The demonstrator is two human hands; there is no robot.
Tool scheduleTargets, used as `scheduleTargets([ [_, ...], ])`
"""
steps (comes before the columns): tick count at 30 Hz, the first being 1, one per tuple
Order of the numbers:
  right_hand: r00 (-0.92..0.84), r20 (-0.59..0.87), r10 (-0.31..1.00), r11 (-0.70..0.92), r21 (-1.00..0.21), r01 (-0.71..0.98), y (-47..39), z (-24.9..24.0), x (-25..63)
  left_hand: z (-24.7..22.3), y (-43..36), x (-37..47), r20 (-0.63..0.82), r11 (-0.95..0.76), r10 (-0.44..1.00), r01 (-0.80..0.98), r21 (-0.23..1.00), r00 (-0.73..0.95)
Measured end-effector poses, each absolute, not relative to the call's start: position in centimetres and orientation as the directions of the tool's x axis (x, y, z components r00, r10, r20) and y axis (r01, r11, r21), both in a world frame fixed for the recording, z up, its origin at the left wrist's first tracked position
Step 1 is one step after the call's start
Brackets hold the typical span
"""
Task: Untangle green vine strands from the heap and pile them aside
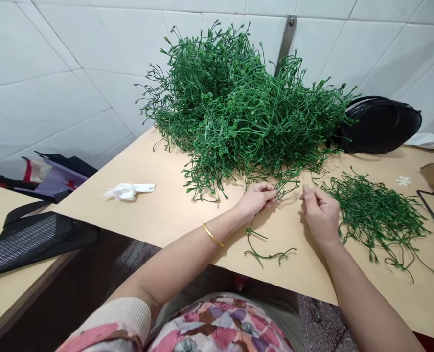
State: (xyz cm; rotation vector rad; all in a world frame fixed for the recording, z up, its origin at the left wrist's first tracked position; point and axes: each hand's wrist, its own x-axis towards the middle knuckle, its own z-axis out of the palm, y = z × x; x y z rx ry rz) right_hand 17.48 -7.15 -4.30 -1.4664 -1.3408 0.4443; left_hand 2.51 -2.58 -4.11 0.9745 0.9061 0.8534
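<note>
My left hand (258,199), with a gold bangle on its wrist, is closed in a pinch on thin green artificial stems (287,188) with small branching tips. To its right my right hand (321,212) is closed, thumb against the curled fingers. Whatever it may hold is too small or hidden to make out. A loose green stem (270,256) lies on the table below my left hand. Behind both hands rises a large tangled heap of green artificial stems (239,107). A smaller, flatter pile of the same stems (381,215) lies just right of my right hand.
A crumpled white tissue or wrapper (126,191) lies on the table (158,215) at left. Beyond the heap at right sits a black bag (381,124). A small white flower piece (403,181) lies near the right pile. Black mesh material (29,239) rests on another table at left.
</note>
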Motion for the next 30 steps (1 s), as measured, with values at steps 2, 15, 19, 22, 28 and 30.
scheduleTargets([
  [2,0.268,0.585,0.765,0.286,-0.682,0.674,-7.4,-4.2,17.5,-4.1,-2.5,2.4,-0.230,0.318,0.902,-0.201,0.927,0.366],
  [15,-0.112,0.531,0.840,0.483,-0.637,0.602,-6.7,-4.8,16.4,-4.0,-1.9,1.4,-0.240,0.491,0.809,-0.393,0.777,0.536],
  [19,-0.080,0.327,0.942,0.326,-0.828,0.456,-6.6,-4.9,16.3,-4.0,-1.6,1.2,-0.264,0.578,0.745,-0.394,0.715,0.613],
  [22,-0.076,0.209,0.975,0.222,-0.913,0.341,-6.5,-5.2,16.2,-4.0,-1.6,1.3,-0.255,0.583,0.738,-0.399,0.708,0.625],
  [28,-0.088,0.201,0.976,0.219,-0.919,0.327,-6.4,-5.5,15.8,-4.3,-1.8,1.8,-0.187,0.414,0.827,-0.351,0.840,0.530],
  [30,-0.091,0.187,0.978,0.207,-0.913,0.351,-6.5,-5.5,15.6,-4.4,-1.9,2.0,-0.176,0.373,0.855,-0.344,0.862,0.489],
])
